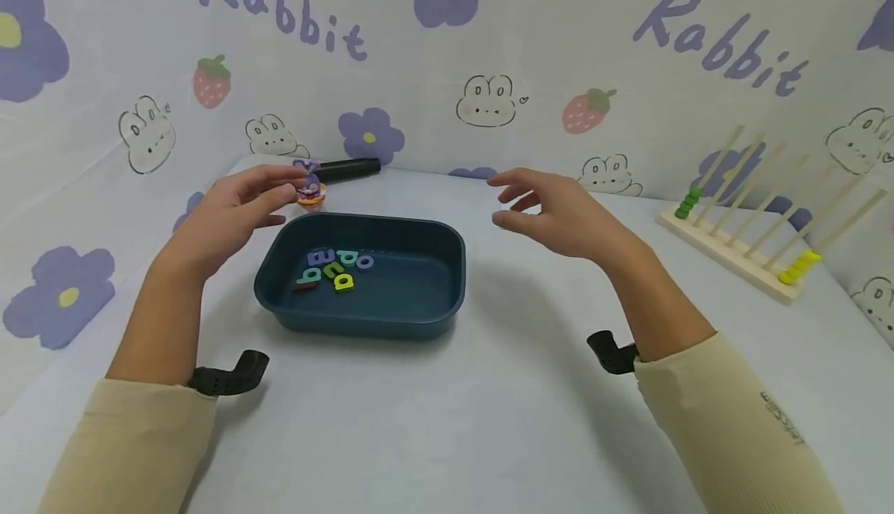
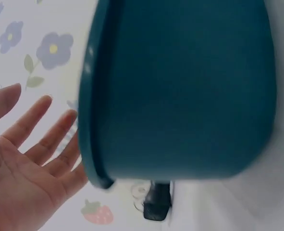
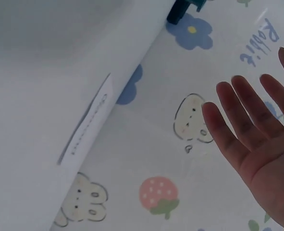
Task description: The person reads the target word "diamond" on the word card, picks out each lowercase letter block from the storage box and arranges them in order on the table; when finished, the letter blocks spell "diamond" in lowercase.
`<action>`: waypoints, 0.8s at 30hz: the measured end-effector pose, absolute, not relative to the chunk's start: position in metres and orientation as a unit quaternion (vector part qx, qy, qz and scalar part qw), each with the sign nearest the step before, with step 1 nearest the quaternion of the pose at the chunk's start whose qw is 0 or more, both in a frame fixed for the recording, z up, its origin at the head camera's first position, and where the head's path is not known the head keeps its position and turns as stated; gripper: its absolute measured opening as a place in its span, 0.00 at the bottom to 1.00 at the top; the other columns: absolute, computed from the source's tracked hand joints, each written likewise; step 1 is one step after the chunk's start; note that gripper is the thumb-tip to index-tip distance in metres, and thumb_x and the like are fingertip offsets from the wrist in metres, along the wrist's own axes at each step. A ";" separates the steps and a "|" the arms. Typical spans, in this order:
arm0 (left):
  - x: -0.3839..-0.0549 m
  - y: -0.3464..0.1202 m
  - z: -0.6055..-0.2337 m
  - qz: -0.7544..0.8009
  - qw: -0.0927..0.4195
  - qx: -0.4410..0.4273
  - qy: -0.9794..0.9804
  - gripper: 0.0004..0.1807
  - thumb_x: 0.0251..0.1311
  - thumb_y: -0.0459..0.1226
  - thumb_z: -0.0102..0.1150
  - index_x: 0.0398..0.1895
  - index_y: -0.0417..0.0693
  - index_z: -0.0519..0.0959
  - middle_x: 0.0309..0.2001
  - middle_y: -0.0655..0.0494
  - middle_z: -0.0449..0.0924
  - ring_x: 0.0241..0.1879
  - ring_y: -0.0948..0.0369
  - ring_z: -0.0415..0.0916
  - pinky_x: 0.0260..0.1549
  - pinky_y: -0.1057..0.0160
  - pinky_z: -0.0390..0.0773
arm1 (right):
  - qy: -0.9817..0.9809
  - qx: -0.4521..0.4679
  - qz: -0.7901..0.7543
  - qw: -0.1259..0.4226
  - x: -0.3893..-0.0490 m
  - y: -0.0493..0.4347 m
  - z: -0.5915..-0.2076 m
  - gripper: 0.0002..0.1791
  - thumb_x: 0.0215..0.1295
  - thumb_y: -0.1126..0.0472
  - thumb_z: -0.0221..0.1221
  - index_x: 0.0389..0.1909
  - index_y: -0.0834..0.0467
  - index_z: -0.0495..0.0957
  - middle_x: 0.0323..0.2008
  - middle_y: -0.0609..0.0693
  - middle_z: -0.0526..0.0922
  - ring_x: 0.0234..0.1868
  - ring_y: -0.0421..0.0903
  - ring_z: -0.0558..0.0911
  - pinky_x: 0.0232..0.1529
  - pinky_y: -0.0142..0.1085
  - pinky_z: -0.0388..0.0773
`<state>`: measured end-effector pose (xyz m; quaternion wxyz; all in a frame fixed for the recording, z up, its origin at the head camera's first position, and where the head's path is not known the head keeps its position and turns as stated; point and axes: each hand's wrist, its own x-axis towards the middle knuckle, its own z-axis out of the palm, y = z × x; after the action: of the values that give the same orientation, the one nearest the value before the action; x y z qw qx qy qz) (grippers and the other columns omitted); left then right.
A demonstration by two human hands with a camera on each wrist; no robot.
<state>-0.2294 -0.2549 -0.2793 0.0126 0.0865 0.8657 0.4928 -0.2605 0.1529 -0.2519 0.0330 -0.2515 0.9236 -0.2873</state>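
Hovering left of centre in the head view, the left hand (image 1: 230, 211), fingers relaxed and empty, is nearer the tray (image 1: 412, 285), which lies to its lower right, long axis across the frame; the empty right hand (image 1: 552, 211) is right of centre. Left wrist view: spread fingers, lower left, beside the tray's rim. Right wrist view: spread fingers, right edge.

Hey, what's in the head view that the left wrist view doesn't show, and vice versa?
Only the head view shows the letters, the small purple figure, the wooden peg rack and the right hand. Only the left wrist view shows the palm of the left hand facing the camera. Both share the left hand, the teal tray and the flower-printed backdrop.
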 end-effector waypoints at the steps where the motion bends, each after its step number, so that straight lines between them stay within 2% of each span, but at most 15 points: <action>1: -0.231 -0.257 -0.281 0.494 0.021 0.081 0.865 0.30 0.78 0.53 0.48 0.77 0.53 0.65 0.75 0.48 0.65 0.74 0.50 0.65 0.72 0.43 0.68 | 0.923 -0.256 -0.284 0.037 -0.261 0.150 -0.250 0.27 0.73 0.53 0.61 0.70 0.50 0.73 0.60 0.54 0.82 0.63 0.54 0.80 0.61 0.54 0.78; 7: -0.245 -0.270 -0.303 0.509 0.108 0.064 0.852 0.37 0.79 0.52 0.47 0.83 0.51 0.51 0.81 0.42 0.53 0.80 0.41 0.51 0.73 0.32 0.57 | 0.921 -0.275 -0.267 0.074 -0.265 0.126 -0.235 0.23 0.72 0.53 0.62 0.66 0.49 0.77 0.56 0.52 0.85 0.56 0.51 0.84 0.55 0.50 0.81; 11: -0.248 -0.278 -0.318 0.565 0.163 0.055 0.807 0.38 0.79 0.50 0.47 0.85 0.55 0.45 0.83 0.44 0.46 0.82 0.41 0.44 0.75 0.30 0.49 | 0.918 -0.281 -0.259 0.108 -0.268 0.107 -0.228 0.22 0.71 0.53 0.63 0.65 0.48 0.79 0.55 0.50 0.85 0.53 0.49 0.84 0.54 0.47 0.82; 13: -0.248 -0.283 -0.324 0.597 0.177 0.054 0.781 0.37 0.79 0.47 0.46 0.85 0.59 0.45 0.84 0.45 0.45 0.81 0.42 0.46 0.76 0.33 0.52 | 0.915 -0.288 -0.253 0.123 -0.269 0.095 -0.225 0.21 0.71 0.53 0.63 0.64 0.47 0.79 0.54 0.50 0.85 0.54 0.49 0.84 0.55 0.47 0.82; 15: -0.247 -0.290 -0.329 0.613 0.180 0.057 0.767 0.36 0.79 0.44 0.47 0.85 0.61 0.47 0.83 0.46 0.46 0.78 0.47 0.55 0.74 0.43 0.63 | 0.911 -0.300 -0.247 0.138 -0.272 0.084 -0.223 0.21 0.70 0.55 0.64 0.63 0.47 0.80 0.54 0.50 0.85 0.55 0.49 0.84 0.55 0.47 0.82; 19: -0.245 -0.304 -0.339 0.630 0.183 0.065 0.752 0.36 0.78 0.40 0.49 0.84 0.61 0.50 0.81 0.46 0.52 0.67 0.60 0.70 0.60 0.63 0.77 | 0.896 -0.327 -0.245 0.174 -0.281 0.065 -0.221 0.21 0.67 0.57 0.66 0.61 0.46 0.82 0.54 0.49 0.85 0.56 0.48 0.84 0.56 0.46 0.82; 22: -0.244 -0.309 -0.343 0.643 0.188 0.068 0.739 0.36 0.77 0.39 0.52 0.83 0.57 0.52 0.79 0.47 0.56 0.63 0.64 0.73 0.56 0.66 0.81 | 0.887 -0.342 -0.247 0.190 -0.288 0.054 -0.220 0.22 0.66 0.59 0.67 0.60 0.47 0.83 0.54 0.50 0.84 0.56 0.48 0.84 0.56 0.45 0.82; 24: -0.245 -0.310 -0.345 0.651 0.194 0.070 0.731 0.36 0.76 0.38 0.52 0.83 0.56 0.53 0.78 0.48 0.57 0.64 0.63 0.72 0.56 0.66 0.81 | 0.883 -0.348 -0.250 0.193 -0.292 0.047 -0.219 0.21 0.66 0.61 0.67 0.60 0.48 0.83 0.54 0.50 0.85 0.55 0.48 0.84 0.56 0.45 0.82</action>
<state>-0.2453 -0.3101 -0.3449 0.1942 0.0702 0.7305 0.6509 -0.2924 0.0472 -0.2193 0.1931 -0.3479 0.8827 -0.2500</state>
